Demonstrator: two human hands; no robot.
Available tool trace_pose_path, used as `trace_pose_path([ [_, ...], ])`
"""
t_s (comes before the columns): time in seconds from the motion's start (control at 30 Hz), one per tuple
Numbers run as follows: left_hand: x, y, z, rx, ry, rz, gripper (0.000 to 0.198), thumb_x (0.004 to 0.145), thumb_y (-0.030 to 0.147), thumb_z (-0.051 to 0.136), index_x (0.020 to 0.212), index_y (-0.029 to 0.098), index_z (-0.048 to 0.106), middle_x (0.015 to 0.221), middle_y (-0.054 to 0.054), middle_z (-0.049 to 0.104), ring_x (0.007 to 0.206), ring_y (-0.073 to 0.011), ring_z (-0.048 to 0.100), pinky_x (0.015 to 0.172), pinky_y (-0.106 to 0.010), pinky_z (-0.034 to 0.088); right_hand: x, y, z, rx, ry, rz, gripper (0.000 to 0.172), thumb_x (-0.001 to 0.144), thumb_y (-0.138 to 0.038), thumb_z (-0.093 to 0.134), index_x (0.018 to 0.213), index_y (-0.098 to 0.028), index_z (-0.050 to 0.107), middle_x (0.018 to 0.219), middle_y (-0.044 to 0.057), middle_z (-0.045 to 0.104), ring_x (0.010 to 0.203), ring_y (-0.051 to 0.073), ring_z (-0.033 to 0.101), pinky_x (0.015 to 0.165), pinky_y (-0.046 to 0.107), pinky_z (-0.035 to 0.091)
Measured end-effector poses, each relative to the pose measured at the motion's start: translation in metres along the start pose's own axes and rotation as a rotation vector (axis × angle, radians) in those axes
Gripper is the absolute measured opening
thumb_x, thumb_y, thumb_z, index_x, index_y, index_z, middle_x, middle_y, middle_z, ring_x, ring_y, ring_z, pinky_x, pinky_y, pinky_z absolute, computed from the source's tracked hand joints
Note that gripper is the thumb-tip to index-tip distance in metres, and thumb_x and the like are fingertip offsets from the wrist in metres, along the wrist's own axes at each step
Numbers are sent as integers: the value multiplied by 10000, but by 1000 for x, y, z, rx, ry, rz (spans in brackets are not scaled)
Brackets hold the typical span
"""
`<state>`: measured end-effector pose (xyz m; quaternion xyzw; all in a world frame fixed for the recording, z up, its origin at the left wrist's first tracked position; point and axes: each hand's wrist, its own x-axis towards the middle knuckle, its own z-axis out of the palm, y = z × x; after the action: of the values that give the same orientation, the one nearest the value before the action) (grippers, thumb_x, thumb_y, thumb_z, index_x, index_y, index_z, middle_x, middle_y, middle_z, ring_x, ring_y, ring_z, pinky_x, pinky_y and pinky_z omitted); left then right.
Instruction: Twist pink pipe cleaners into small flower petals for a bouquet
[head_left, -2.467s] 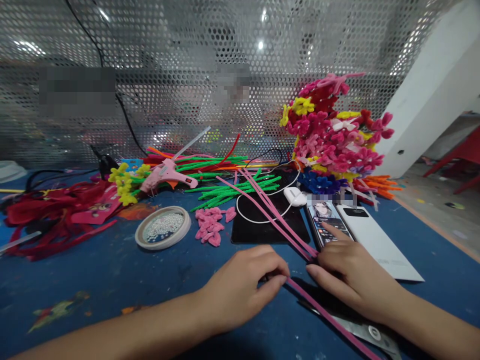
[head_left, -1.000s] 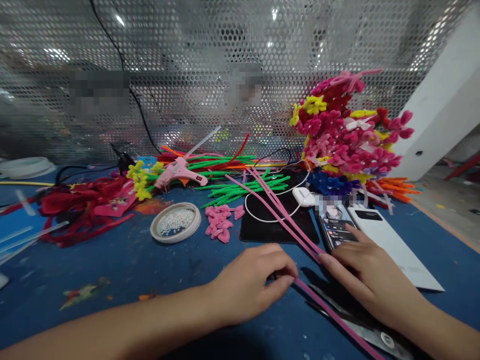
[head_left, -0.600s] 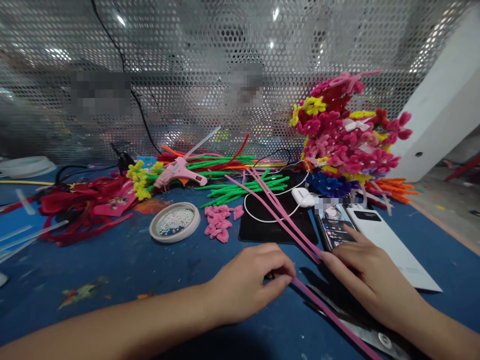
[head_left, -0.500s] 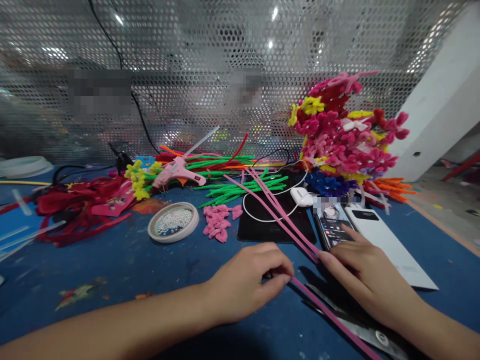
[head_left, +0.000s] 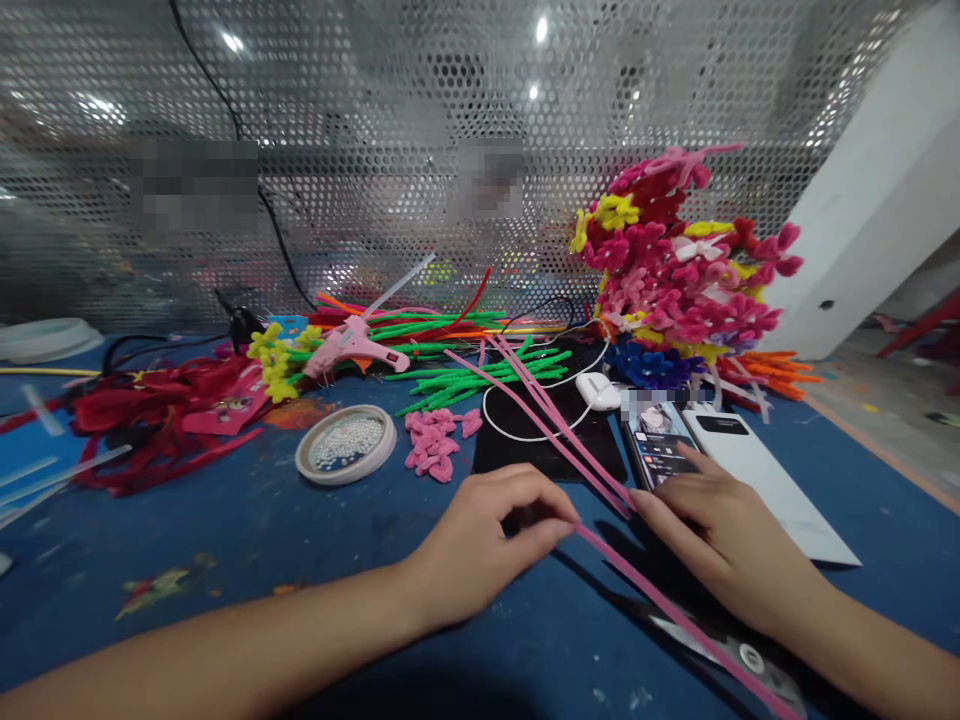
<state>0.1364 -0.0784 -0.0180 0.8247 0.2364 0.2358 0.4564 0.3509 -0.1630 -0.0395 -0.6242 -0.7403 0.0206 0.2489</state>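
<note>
1. Location type: a craft workshop, where I work.
2. Surface: my blue table point(head_left: 187, 530) bears paint-like stains.
3. Left: pink glue gun point(head_left: 358, 343), white bead dish point(head_left: 360, 470).
4. Far right: bunch of fuzzy flowers point(head_left: 675, 280).
5. Far side: perforated metal screen point(head_left: 360, 110).

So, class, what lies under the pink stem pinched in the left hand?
The pink stem crosses over metal scissors and the blue table. The parts directly beneath it are covered, and I cannot tell whether it touches them.
</note>
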Motion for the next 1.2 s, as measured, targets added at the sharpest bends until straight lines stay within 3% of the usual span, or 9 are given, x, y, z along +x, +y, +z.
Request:
trace_pose_path([
  [0.17, 10, -9, -2, -403, 175, -243, 125, 741, 261, 658, 763, 148, 609, 614, 17, 605, 510, -79, 526, 487, -187, 424, 1, 4, 3, -47, 39, -54, 478, 941, -376, 339, 503, -189, 390, 447, -70, 405, 417, 83, 413, 973, 424, 321],
  [0.3, 15, -15, -4, -527, 302, -299, 165, 709, 272, 683, 757, 136, 602, 592, 11, 622, 459, -68, 520, 452, -177, 414, 0, 9, 6, -70, 89, -126, 496, 946, -362, 343, 489, -179, 405, 441, -76, 387, 403, 73, 420, 990, 432, 328],
  [1.2, 15, -16, -3, -553, 331, -289, 160, 730, 269, 666, 778, 146, 576, 568, 38, 550, 486, -57, 465, 452, -165, 360, 1, 9, 6, -110, 97, -129, 522, 946, -383, 339, 477, -175, 435, 439, -73, 407, 412, 75, 434, 991, 447, 333],
])
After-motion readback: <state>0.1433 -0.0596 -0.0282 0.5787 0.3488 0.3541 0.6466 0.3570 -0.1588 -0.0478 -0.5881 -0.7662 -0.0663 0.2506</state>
